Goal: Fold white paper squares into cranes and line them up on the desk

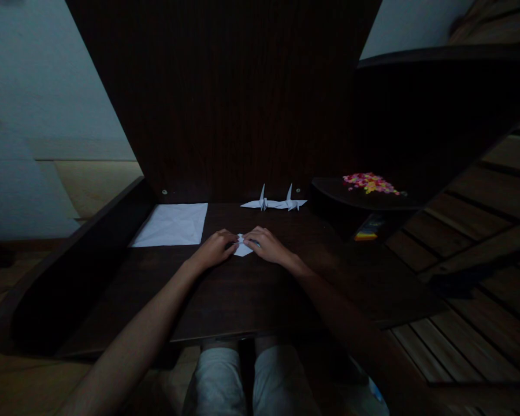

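Note:
A small piece of folded white paper (243, 250) lies on the dark wooden desk (251, 300). My left hand (219, 247) presses on its left side, fingers closed at the paper's edge. From the right, my right hand (266, 244) grips the other side, its thumb near the middle of the paper. The fingers partly cover the paper, so its full shape is hidden. Behind my hands stand two white origami cranes (262, 204), side by side with wings and necks pointing out. To the left lies a creased white sheet of paper (173, 224).
A rounded corner shelf (325, 188) at the right bears a heap of small pink, red and yellow pieces (370, 182). Beneath it is a small yellow-orange item (366, 236). A raised dark side panel (73, 271) bounds the desk at left, and a tall back panel (234, 98) rises behind.

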{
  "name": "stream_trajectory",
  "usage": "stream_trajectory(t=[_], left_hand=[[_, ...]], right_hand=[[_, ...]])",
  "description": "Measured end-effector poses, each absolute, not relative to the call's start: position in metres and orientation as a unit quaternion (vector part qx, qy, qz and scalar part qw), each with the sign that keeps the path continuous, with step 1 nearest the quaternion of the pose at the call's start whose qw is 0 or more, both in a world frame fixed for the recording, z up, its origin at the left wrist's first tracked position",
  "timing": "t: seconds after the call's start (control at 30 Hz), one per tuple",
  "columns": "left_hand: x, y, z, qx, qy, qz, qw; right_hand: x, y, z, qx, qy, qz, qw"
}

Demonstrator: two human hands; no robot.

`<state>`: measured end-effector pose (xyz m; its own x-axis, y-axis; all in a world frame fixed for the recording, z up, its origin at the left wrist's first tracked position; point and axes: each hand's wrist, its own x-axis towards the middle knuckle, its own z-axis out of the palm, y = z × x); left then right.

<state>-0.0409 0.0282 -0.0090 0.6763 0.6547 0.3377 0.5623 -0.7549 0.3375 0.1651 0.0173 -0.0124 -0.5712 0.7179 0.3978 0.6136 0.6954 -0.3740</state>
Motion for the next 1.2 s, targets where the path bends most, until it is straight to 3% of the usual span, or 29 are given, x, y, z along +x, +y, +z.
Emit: stream_trajectory(t=[0.9, 1.2], left_hand=[[-0.035, 0.0226, -0.0036, 0.892, 0.34, 0.249, 0.163], [-0.0334, 0.0219, -0.0018, 0.885, 0.342, 0.263, 0.177]], right_hand=[[0.1608, 0.0141, -0.01, -0.371, -0.86, 0.155, 0.315], [0.1642, 0.0215, -0.0141, -0.366, -0.844, 0.227, 0.319]])
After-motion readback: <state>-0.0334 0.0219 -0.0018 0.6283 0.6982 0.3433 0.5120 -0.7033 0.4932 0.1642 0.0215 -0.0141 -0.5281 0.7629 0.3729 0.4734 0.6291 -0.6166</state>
